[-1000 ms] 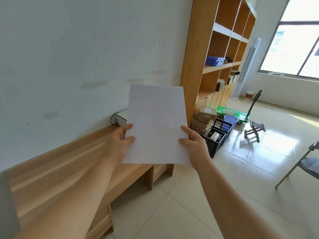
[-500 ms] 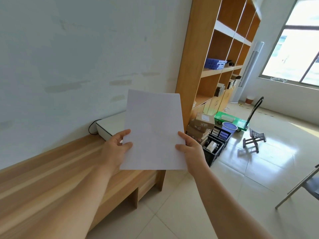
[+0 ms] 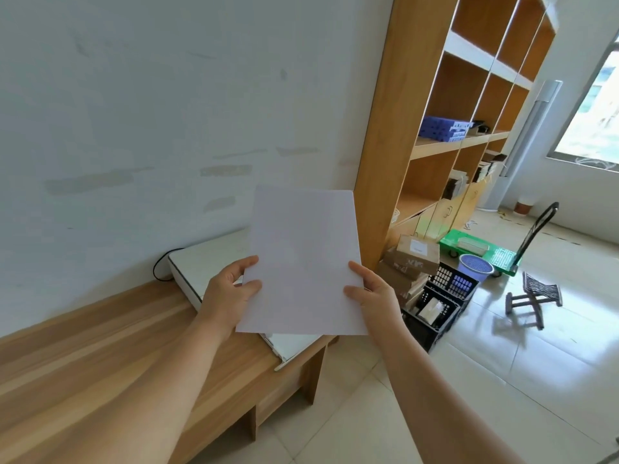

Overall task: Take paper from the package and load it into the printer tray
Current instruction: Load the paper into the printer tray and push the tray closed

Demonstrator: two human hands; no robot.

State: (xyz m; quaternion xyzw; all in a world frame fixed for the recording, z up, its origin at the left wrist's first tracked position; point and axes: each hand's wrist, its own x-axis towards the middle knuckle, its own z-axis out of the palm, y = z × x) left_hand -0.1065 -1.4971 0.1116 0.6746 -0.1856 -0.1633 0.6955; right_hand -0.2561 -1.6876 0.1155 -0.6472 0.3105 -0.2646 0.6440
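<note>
1. I see both hands up in front of the camera, pinching a white sheaf of paper (image 3: 303, 262) upright by its lower side edges; the left hand (image 3: 227, 291) clamps the left edge with thumb in front, the right hand (image 3: 375, 294) clamps the right edge the same way; neither hand is free.

2. The paper's long axis runs nearly vertical, its face toward me; whether it is one sheet or several I cannot tell.

3. The printer (image 3: 214, 266), a flat white box, lies directly behind and below the paper on the wooden bench (image 3: 110, 336), against the wall (image 3: 150, 112); its long side runs away from me toward the wall, and its near corner shows under the paper's bottom edge.

4. The left hand hangs just over the printer's top; the right hand hangs past its right-hand end, over the floor; so the left is the nearer hand.

5. I cannot make out the tray's opening from here; I judge the sheaf must be tipped from upright to flat and brought down and forward to meet it.

6. The paper package is not in view.
</note>
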